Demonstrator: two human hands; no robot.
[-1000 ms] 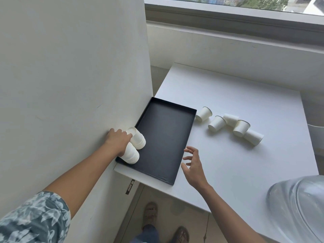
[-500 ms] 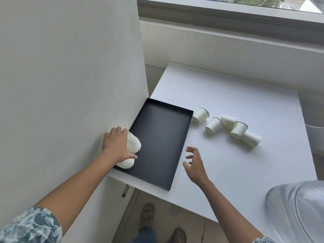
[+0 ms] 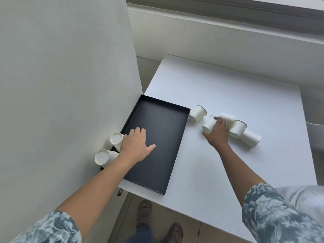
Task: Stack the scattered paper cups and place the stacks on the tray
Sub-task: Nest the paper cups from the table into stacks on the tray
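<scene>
A black rectangular tray (image 3: 163, 130) lies at the left of the white table (image 3: 236, 95), against a wall. Two white paper cup stacks, one (image 3: 117, 139) farther and one (image 3: 103, 156) nearer, stand in the tray's near left corner. My left hand (image 3: 136, 146) hovers flat over the tray beside them, fingers spread, holding nothing. Several loose white cups lie on their sides right of the tray. My right hand (image 3: 218, 133) grips one of them, a cup (image 3: 209, 125). Others lie at the left (image 3: 198, 113), behind the hand (image 3: 227, 118), and to the right (image 3: 238, 128) (image 3: 251, 139).
A white wall panel (image 3: 70, 76) rises directly left of the tray. A window sill (image 3: 228, 37) runs behind the table. The floor and my sandalled feet (image 3: 173, 232) show below the table's near edge. A white object (image 3: 305, 199) sits at the right near edge.
My left hand let go of the cup stacks and moved right over the tray. My right hand reached forward and took hold of a lying cup.
</scene>
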